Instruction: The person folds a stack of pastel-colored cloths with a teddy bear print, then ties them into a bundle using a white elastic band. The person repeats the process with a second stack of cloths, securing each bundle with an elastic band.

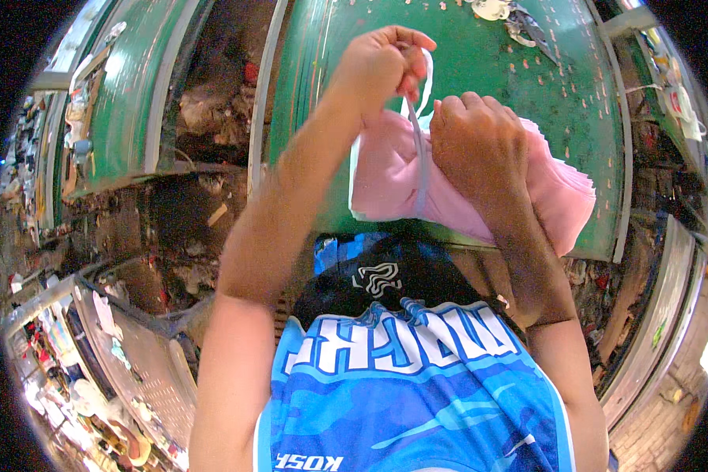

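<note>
A bundle of stacked pink fabric pieces (389, 169) lies at the near edge of a green table, its layered edges fanning out at the right. Around its left part runs a narrow pale fabric strip (422, 165). Above the bundle's far left side, my left hand (389, 63) is closed on the strip, which loops up to its fingers. My right hand (480, 141) rests on top of the bundle as a fist, just right of the strip. Its fingertips are tucked under, so whatever it grips is hidden.
The green tabletop (330, 31) has worn spots and a raised metal edge. Fabric scraps (519, 23) lie toward its far right. Another green table (126, 102) stands to the left, and a grey metal surface (134, 346) at the lower left. Scraps litter the dark floor (173, 228).
</note>
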The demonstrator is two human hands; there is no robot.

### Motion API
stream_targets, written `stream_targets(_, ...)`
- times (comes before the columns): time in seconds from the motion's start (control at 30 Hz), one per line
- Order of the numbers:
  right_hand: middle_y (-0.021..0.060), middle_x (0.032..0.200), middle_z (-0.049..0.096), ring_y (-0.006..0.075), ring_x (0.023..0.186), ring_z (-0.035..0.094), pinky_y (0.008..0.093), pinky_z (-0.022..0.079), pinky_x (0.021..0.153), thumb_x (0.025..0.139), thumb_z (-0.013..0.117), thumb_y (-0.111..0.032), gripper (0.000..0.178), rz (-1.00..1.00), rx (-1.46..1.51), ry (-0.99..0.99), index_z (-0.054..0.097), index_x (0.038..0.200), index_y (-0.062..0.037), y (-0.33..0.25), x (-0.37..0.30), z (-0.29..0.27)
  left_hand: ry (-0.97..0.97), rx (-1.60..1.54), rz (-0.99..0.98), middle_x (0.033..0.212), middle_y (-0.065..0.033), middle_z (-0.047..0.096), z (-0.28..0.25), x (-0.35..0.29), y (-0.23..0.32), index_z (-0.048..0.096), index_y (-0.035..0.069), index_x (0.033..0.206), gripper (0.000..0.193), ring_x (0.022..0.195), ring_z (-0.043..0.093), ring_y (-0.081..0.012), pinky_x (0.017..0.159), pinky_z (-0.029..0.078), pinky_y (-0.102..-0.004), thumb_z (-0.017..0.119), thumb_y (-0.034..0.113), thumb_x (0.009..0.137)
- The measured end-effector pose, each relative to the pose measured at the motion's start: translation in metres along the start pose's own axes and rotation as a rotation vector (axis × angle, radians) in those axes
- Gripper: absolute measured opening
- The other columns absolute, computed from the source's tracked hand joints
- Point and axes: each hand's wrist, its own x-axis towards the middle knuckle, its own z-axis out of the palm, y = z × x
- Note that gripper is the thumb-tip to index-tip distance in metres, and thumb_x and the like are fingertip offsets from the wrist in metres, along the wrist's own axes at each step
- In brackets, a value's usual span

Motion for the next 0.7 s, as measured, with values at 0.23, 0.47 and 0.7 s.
stream_targets(0.23,0.0115,0.081,0.068,0.0311,0.078,0.069,0.0447,0.056,0.070,0.092,0.066,-0.023,0.021,-0.044,0.017,-0.030,0.064,0.077,-0.0092,-0.011,0.006,0.006,0.050,-0.084,-0.288,0.083,-0.0047,0.062,-0.050,0.077,-0.067,0.064,0.001,0.121,0.023,0.058,0.054,-0.0108,0.052,0.048,-0.0283,0.051,0.003,0.103)
stream_targets(0.47,0.0083,0.087,0.069,0.0292,0.092,0.067,0.0468,0.049,0.093,0.090,0.069,-0.023,0.015,-0.125,0.144,0.184,0.066,0.084,-0.0093,-0.005,0.008,0.002,-0.279,0.154,0.057,0.083,-0.0044,0.063,0.013,0.029,0.045,0.068,0.002,0.118,0.021,0.065,0.058,-0.0130,0.058,0.047,-0.0288,0.054,0.008,0.104)
stream_targets(0.7,0.0083,0.082,0.069,0.0274,0.094,0.065,0.0469,0.046,0.097,0.090,0.068,-0.027,0.022,-0.200,0.180,0.151,0.070,0.079,-0.0084,-0.013,-0.003,-0.006,-0.177,0.279,0.178,0.081,0.0007,0.067,0.010,0.043,0.023,0.075,0.004,0.115,0.025,0.061,0.053,-0.0085,0.054,0.040,-0.0265,0.057,0.009,0.098)
